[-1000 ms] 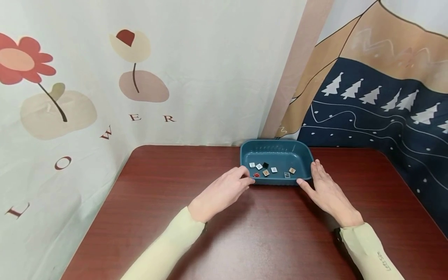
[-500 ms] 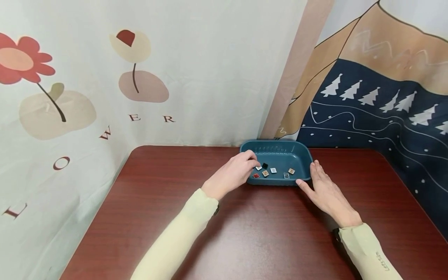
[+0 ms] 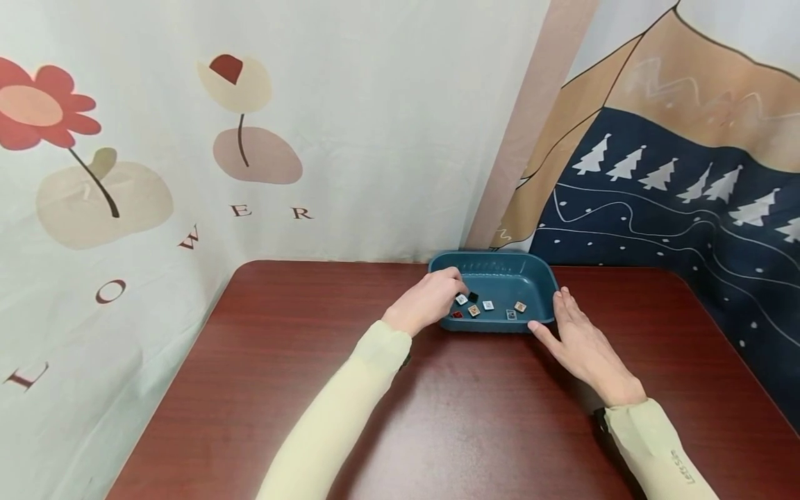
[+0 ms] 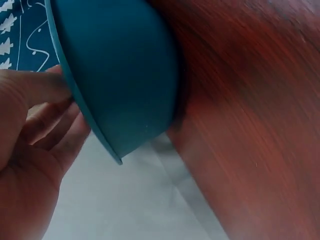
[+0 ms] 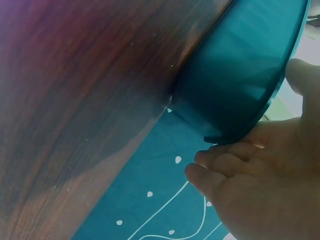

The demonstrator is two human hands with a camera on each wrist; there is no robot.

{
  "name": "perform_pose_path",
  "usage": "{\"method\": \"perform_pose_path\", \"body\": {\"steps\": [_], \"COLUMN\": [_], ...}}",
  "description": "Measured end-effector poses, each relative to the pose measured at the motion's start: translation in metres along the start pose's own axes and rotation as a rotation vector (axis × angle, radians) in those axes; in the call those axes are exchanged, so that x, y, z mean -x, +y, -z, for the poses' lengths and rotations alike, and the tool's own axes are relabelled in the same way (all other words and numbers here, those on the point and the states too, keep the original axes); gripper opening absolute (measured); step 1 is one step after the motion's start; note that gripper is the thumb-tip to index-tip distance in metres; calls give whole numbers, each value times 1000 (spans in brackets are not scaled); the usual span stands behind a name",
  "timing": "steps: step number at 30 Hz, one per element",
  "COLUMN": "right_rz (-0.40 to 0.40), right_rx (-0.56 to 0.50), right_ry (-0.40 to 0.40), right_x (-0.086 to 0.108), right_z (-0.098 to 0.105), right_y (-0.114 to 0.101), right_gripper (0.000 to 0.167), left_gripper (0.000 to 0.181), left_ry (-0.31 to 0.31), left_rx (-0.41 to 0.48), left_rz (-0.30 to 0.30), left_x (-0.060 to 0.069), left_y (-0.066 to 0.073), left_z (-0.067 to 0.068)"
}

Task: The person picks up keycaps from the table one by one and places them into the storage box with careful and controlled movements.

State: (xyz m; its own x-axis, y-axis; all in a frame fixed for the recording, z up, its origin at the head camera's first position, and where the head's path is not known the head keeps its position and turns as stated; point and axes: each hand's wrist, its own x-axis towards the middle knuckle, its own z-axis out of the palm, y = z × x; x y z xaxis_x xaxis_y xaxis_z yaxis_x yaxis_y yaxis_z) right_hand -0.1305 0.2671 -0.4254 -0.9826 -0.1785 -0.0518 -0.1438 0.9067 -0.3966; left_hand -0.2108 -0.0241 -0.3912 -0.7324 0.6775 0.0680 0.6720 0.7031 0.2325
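Observation:
A blue plastic basin (image 3: 525,283) stands at the back of the table with several small square pieces inside. My left hand (image 3: 428,300) reaches over its left wall with curled fingers, close to a white square piece (image 3: 461,299). In the left wrist view those fingertips are hidden behind the basin's rim (image 4: 80,97), so what they hold does not show. My right hand (image 3: 587,344) rests against the right front corner, thumb at the front rim and straight fingers along the side. Near the basin's front lie a red piece (image 3: 457,314) and a tan piece (image 3: 473,310).
More square pieces lie further right in the basin, among them a white piece (image 3: 488,305) and another tan piece (image 3: 520,306). The red-brown table (image 3: 300,347) meets a printed curtain (image 3: 375,139) at its back edge.
My left hand has moved from the basin's left front corner up and inward over the left wall, covering the leftmost white piece. My right hand has stayed put.

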Motion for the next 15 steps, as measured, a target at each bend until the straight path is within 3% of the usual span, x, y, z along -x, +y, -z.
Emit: {"method": "perform_pose_path", "body": {"steps": [9, 15], "right_rz": [5, 3], "right_rx": [-1, 5], "right_ry": [9, 1], "right_x": [-2, -4], "right_z": [0, 0], "right_y": [-2, -3], "right_gripper": [100, 100], "left_gripper": [29, 28], "left_ry": [-40, 22], "left_rx": [4, -103], "left_rz": [92, 39], "left_x": [-6, 1], "left_y": [0, -2], "left_z": [-6, -5]}}
